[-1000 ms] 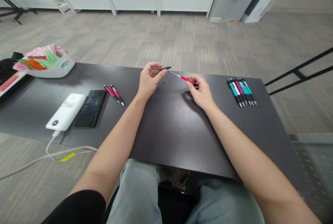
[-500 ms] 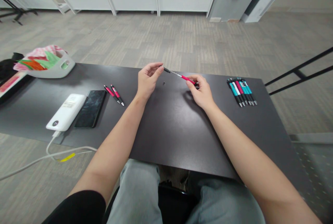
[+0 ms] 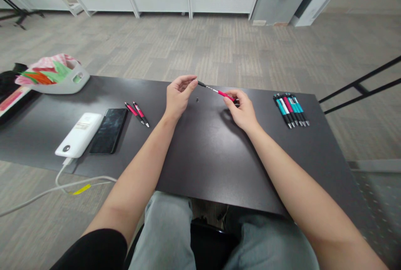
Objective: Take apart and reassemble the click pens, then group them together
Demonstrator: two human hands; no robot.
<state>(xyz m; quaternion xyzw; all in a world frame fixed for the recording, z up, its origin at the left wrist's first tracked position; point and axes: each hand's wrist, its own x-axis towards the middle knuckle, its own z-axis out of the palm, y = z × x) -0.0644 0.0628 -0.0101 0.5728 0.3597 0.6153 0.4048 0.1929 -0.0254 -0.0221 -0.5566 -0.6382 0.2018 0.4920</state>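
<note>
Between thumb and fingers, my left hand point(image 3: 179, 94) pinches a black pen grip section point(image 3: 201, 83). My right hand point(image 3: 241, 108) is closed around a pink pen barrel point(image 3: 226, 95), partly covered by the fingers. A thin silvery refill point(image 3: 212, 89) spans the gap between the two pen parts, which are apart and held in line above the far side of the table. A tiny dark piece point(image 3: 197, 100), too small to name, lies on the table just below the pen parts, between the hands.
Several teal, white and pink pens point(image 3: 291, 111) lie in a row at the right. Left of my arm are two pink pens point(image 3: 137, 114), a dark phone point(image 3: 109, 132) and a white power bank point(image 3: 79, 135) with a cable point(image 3: 62, 187). A white basket point(image 3: 70, 85) stands far left on the dark table point(image 3: 213, 157).
</note>
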